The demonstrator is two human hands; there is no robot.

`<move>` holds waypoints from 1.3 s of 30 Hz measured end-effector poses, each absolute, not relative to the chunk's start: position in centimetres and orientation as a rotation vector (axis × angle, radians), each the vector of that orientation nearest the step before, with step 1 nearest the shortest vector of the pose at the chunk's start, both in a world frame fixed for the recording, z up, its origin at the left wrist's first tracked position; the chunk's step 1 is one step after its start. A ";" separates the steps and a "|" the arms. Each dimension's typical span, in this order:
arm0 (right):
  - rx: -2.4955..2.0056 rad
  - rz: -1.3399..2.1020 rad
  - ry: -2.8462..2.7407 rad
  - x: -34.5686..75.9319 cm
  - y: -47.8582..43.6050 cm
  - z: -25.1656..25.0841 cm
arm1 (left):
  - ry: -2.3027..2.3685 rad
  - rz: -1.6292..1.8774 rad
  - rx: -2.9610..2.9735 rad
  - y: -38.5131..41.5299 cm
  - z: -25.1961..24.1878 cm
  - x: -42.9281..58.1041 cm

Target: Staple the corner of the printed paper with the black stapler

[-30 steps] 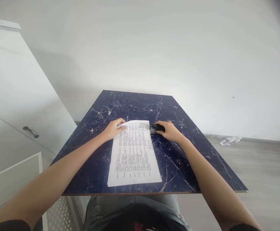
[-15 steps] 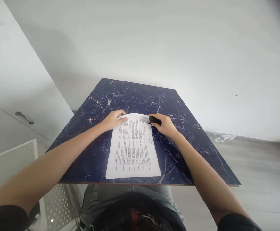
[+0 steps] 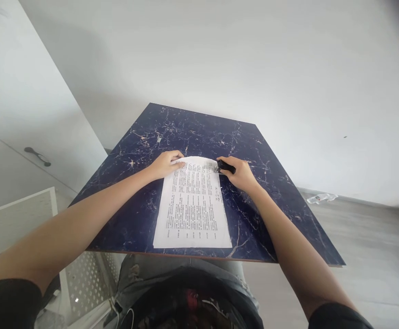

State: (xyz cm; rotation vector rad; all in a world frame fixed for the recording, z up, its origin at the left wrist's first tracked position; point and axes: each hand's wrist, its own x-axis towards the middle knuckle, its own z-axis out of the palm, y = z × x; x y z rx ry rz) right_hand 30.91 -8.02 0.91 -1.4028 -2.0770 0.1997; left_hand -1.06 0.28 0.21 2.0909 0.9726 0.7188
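A sheaf of printed paper (image 3: pixel 194 205) lies lengthwise toward me on the dark blue marbled table (image 3: pixel 131 233). At its far left corner, my left hand (image 3: pixel 167 164) pinches the edge, thumb on top and fingers curled at the far side. My right hand (image 3: pixel 242 174) is wrapped round a black stapler (image 3: pixel 227 166). The stapler points left, its front end at the paper's far right edge; whether the sheets sit between its jaws is too small to tell. Handwritten marks show along the right margin, below the stapler.
Behind the table stands a pale wall (image 3: pixel 220 59). On the left is a white cabinet door with a dark handle (image 3: pixel 37 156), and a white perforated frame (image 3: pixel 83 283) stands low beside the table. A clear plastic package (image 3: pixel 322 198) lies on the floor at right.
The camera view has shifted a little, so table, paper and hands appear slightly higher and to the right. Both hands keep their holds on the paper and the stapler.
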 end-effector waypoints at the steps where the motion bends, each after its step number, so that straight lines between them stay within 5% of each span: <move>1: -1.397 0.200 -2.082 31.0 -8.0 0.9 | 0.963 0.726 2.087 0.4 0.1 -1.1; 39: -1.521 0.096 -2.173 29.4 -8.5 0.9 | 0.931 0.745 2.087 0.8 -0.6 -1.4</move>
